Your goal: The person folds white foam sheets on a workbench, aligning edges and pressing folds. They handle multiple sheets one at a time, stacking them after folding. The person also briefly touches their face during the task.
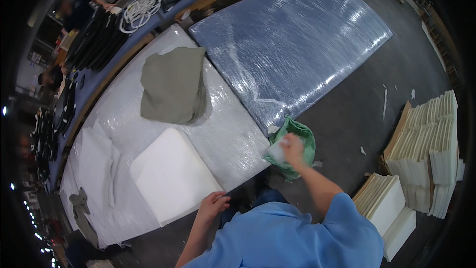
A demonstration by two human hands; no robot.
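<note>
My right hand [293,150] is over the mouth of a green bag [308,141] hanging at the table's corner. Its fingers are closed on a whitish translucent scrap [278,152], blurred by motion, which looks like thin plastic or foam sheet. My left hand [214,203] hovers by the near right corner of a stack of white foam sheets [171,176]. Its fingers are loosely bent and apart, with nothing in them. Beyond that stack lies a pile of olive-green cut fabric pieces [172,84] on the plastic-wrapped table [238,134].
A blue-grey plastic-wrapped table [292,44] adjoins at the far right. White sheets [96,164] and an olive scrap [82,213] lie left. Stacked white panels [424,144] stand on the right floor. Across a blue bench [171,17] are black pieces, white cord [143,10] and people.
</note>
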